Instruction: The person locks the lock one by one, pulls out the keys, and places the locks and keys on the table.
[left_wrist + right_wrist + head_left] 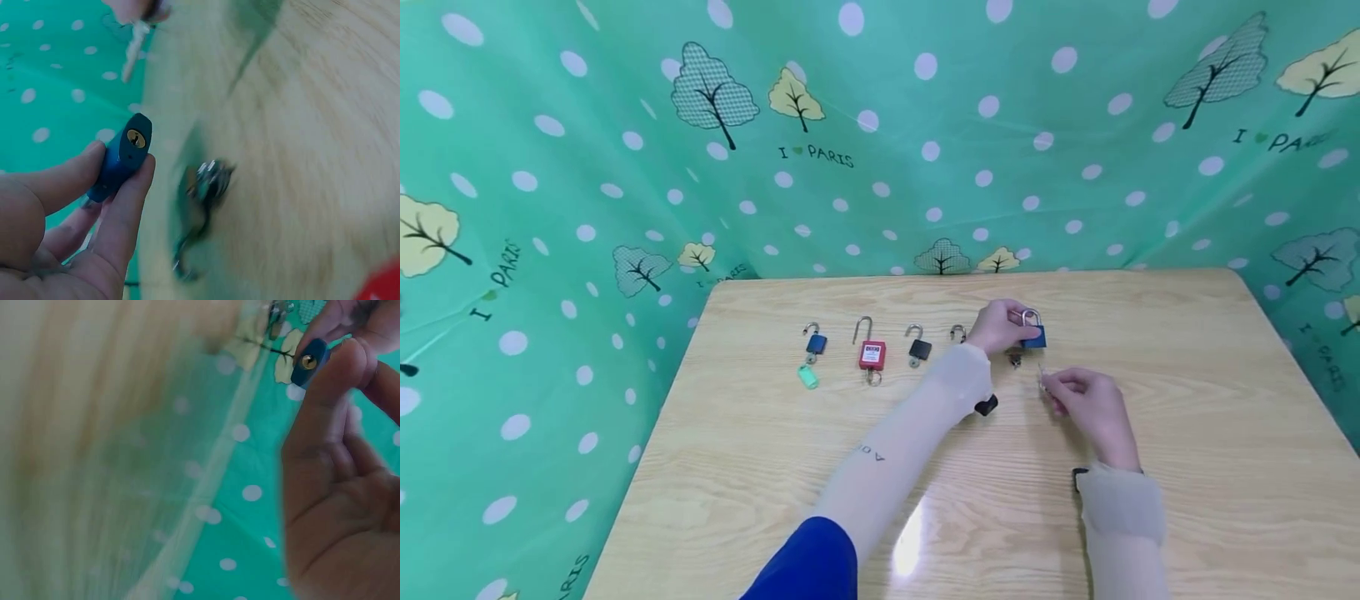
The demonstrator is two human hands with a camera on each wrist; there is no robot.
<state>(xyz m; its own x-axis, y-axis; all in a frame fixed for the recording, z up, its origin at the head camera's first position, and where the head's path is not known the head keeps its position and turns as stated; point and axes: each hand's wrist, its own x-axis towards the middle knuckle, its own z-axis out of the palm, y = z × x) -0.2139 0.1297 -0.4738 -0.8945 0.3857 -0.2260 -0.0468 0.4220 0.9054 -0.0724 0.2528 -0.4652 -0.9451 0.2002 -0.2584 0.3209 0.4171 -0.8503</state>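
Note:
My left hand (1000, 327) grips a blue padlock (1035, 337) by its sides between thumb and fingers, above the table's far half. Its shackle points up in the head view; the brass keyhole (136, 139) on its bottom faces outward in the left wrist view. To the right and nearer, my right hand (1090, 404) pinches a small silver key (132, 53) between thumb and fingertips. A gap separates the key from the padlock. In the right wrist view the key is hidden behind the fingers.
Left of my hands stand in a row a small blue padlock (817, 343) with a green tag (807, 377), a red padlock (872, 355) and a black padlock (920, 350), shackles open. Another shackle (958, 333) is partly covered by my left hand. A dark metal item (1015, 358) lies below it.

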